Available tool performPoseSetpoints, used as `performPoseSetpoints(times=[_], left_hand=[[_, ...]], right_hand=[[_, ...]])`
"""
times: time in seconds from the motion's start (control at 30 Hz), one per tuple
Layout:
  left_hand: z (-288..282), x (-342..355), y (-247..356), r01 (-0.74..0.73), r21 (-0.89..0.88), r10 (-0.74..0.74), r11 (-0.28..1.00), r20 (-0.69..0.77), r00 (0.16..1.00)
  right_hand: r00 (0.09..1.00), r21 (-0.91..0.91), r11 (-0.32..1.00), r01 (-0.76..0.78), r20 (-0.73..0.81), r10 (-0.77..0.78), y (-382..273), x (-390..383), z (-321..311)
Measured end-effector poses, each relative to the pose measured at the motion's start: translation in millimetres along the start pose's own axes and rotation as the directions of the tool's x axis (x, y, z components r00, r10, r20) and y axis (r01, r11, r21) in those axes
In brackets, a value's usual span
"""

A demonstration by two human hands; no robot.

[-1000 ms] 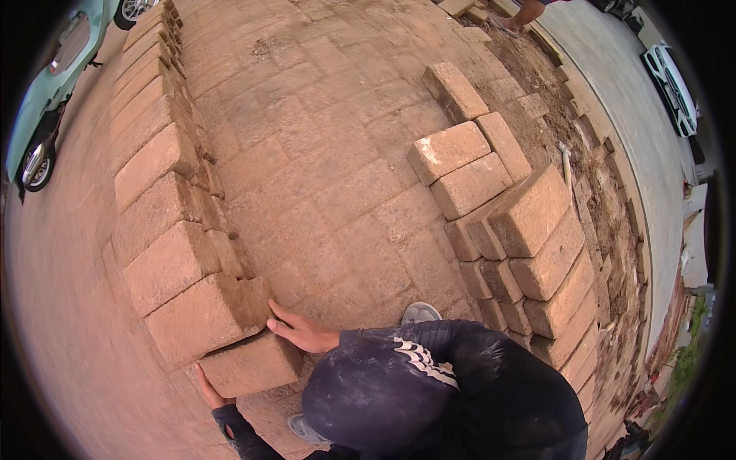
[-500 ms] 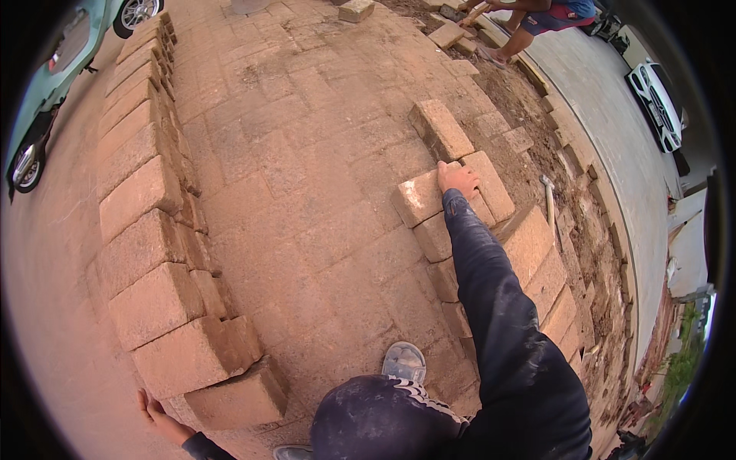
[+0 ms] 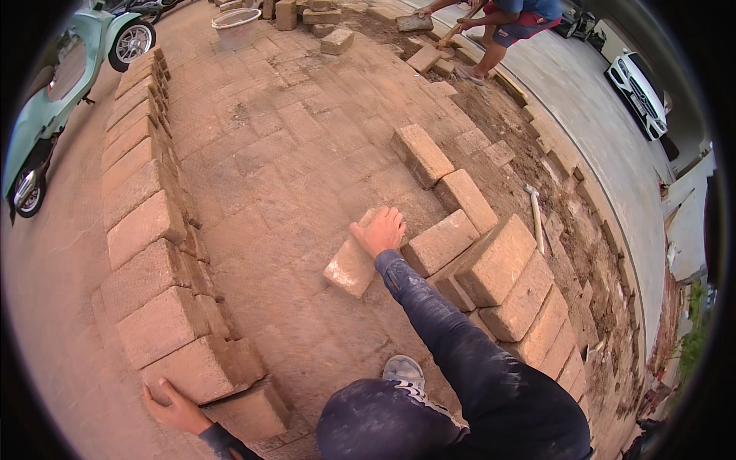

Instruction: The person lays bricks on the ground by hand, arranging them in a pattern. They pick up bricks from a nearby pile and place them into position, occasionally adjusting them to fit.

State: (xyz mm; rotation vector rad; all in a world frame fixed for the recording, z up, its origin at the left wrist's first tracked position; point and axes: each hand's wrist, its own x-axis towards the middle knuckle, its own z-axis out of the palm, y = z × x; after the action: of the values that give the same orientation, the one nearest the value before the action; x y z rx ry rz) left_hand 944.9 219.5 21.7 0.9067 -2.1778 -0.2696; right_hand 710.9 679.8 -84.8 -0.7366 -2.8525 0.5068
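Note:
My right hand [image 3: 380, 231] grips the far end of a concrete paving brick [image 3: 349, 267] with a pale patch on its near end. This brick is tilted across the paved ground, apart from the stack. Just right of it lies another brick [image 3: 441, 242] of the right-hand stack. My left hand [image 3: 178, 408] is open, its fingers apart, beside the near end of the long brick row [image 3: 161, 326] on the left. Its fingertips are at the lower face of one brick; whether they press on it I cannot tell. Close by leans the row's last brick [image 3: 249, 414].
A hammer [image 3: 535, 218] lies on bare soil right of the right-hand stack [image 3: 529, 307]. At the far right a person [image 3: 506, 27] bends over the dug edge, holding tools. A bucket [image 3: 236, 29], loose bricks [image 3: 337, 41] and a parked scooter [image 3: 73, 100] stand farther off.
My right hand has pulled the pale-patched brick off the right-hand stack, leftward and toward me. My left hand has moved up against the near end of the left row. The view has shifted slightly.

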Motion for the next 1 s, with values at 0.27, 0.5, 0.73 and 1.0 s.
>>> performPoseSetpoints(times=[0.27, 0.5, 0.73, 1.0], left_hand=[[-19, -195, 199, -0.152, -0.520, 0.525, 0.841, 0.714, 0.463], [18, -252, 170, -0.500, -0.200, 0.376, 0.843, 0.882, 0.283], [28, -235, 145, -0.448, -0.362, 0.509, 0.817, 0.818, 0.269], [-22, -190, 158, -0.532, -0.424, 0.560, 0.733, 0.821, 0.117]], right_hand=[[0.886, -0.045, 0.899, 0.436, 0.198, -0.420, -12, -138, -19], [0.781, 0.154, 0.898, 0.413, 0.447, -0.436, 44, -147, -52], [0.180, 0.100, 0.353, 0.930, 0.713, -0.677, 30, -146, -78], [-0.006, 0.408, 0.248, 0.879, 0.530, -0.848, 28, -148, -105]])
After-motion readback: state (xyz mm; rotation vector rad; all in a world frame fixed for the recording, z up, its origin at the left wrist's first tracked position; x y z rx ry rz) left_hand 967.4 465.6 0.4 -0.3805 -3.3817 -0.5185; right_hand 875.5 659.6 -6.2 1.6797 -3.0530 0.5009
